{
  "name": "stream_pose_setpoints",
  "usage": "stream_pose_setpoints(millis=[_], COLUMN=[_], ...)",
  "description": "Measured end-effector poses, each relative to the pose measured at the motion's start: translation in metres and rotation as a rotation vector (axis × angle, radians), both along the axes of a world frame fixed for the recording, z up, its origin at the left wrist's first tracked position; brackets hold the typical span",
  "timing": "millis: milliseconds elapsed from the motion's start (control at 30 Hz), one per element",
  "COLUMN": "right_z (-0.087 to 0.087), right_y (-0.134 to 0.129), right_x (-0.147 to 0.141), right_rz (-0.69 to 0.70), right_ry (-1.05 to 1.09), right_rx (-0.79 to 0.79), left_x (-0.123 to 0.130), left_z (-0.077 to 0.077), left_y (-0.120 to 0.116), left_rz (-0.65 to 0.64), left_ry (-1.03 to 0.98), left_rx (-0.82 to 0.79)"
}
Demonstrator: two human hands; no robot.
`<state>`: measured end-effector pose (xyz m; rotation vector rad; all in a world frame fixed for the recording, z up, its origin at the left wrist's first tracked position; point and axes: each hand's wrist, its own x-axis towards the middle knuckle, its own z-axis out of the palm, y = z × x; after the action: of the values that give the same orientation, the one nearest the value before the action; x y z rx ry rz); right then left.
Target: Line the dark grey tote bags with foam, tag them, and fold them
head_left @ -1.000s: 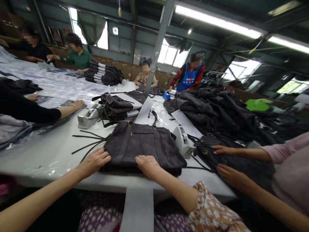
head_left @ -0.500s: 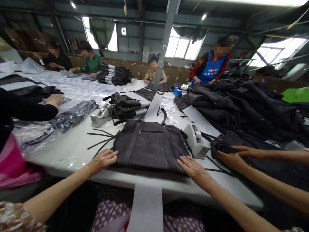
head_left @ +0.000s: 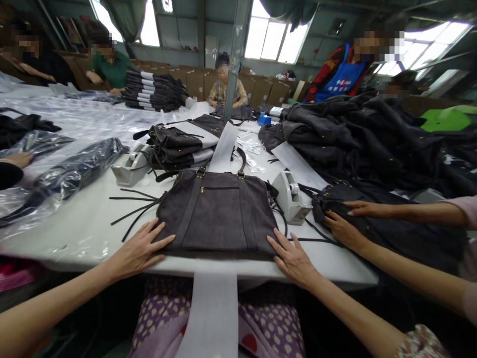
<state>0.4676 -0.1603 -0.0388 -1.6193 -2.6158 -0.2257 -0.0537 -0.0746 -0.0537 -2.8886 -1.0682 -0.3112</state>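
Observation:
A dark grey handbag (head_left: 214,214) lies flat on the white table, its handles toward the far side and a short zip across its upper part. My left hand (head_left: 139,248) rests with spread fingers at the bag's lower left corner. At the lower right corner, my right hand (head_left: 296,258) touches the edge, its fingers apart. Under the bag runs a long white paper strip (head_left: 214,308); one end hangs over the table edge toward my lap, the other shows beyond the handles. Thin dark straps (head_left: 136,206) fan out to the left of the bag.
Tape dispensers stand left (head_left: 131,164) and right (head_left: 292,199) of the bag. Folded bags (head_left: 179,144) lie behind it. A large heap of dark bags (head_left: 357,139) fills the right side. A co-worker's hands (head_left: 346,231) work on another bag there. Plastic-wrapped bags (head_left: 78,174) lie left.
The bag now lies flatter, with its lower edge near the table's edge. My fingers have spread wider at its corners. The view has shifted, and the co-worker's arm at left has drawn back.

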Motion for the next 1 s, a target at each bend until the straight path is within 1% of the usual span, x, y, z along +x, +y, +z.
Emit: stream_pose_setpoints(millis=[67, 133, 267, 300, 333, 367, 400, 500, 533, 567, 600, 667, 800, 900, 1000], right_z=[0.006, 0.012, 0.023, 0.026, 0.03, 0.035, 0.041, 0.064, 0.071, 0.077, 0.081, 0.084, 0.078, 0.071, 0.06], right_y=[0.0, 0.0, 0.0, 0.002, 0.004, 0.006, 0.01, 0.027, 0.033, 0.04, 0.045, 0.054, 0.061, 0.065, 0.07], right_x=[-0.003, -0.008, -0.018, -0.021, -0.025, -0.029, -0.034, -0.056, -0.065, -0.074, -0.083, -0.101, -0.13, -0.142, -0.149], right_rz=[-0.014, 0.005, 0.147, 0.166, 0.155, 0.106, 0.017, -0.334, -0.42, -0.468, -0.475, -0.394, -0.184, -0.082, 0.039], right_ry=[-0.021, -0.022, 0.04, 0.067, 0.095, 0.121, 0.139, 0.133, 0.127, 0.132, 0.153, 0.23, 0.348, 0.318, 0.235], right_rx=[0.02, 0.052, 0.092, 0.085, 0.065, 0.029, -0.015, -0.148, -0.175, -0.19, -0.198, -0.214, -0.341, -0.389, -0.353], left_x=[0.003, 0.006, 0.009, 0.009, 0.009, 0.009, 0.01, 0.011, 0.012, 0.012, 0.013, 0.013, 0.012, 0.012, 0.013], left_z=[-0.002, -0.001, 0.003, 0.003, 0.002, 0.001, 0.0, -0.003, -0.003, -0.003, -0.003, -0.002, -0.002, -0.001, -0.001], left_y=[-0.002, -0.003, -0.004, -0.004, -0.004, -0.004, -0.003, -0.004, -0.004, -0.005, -0.005, -0.006, -0.005, -0.004, -0.003], left_rz=[0.033, 0.044, 0.042, 0.043, 0.044, 0.045, 0.046, 0.044, 0.045, 0.046, 0.049, 0.055, 0.06, 0.061, 0.06], left_ry=[0.006, 0.02, 0.059, 0.063, 0.064, 0.064, 0.064, 0.075, 0.085, 0.097, 0.107, 0.114, 0.09, 0.077, 0.064], left_rx=[0.001, 0.006, 0.054, 0.07, 0.087, 0.102, 0.116, 0.146, 0.153, 0.156, 0.157, 0.152, 0.13, 0.103, 0.064])
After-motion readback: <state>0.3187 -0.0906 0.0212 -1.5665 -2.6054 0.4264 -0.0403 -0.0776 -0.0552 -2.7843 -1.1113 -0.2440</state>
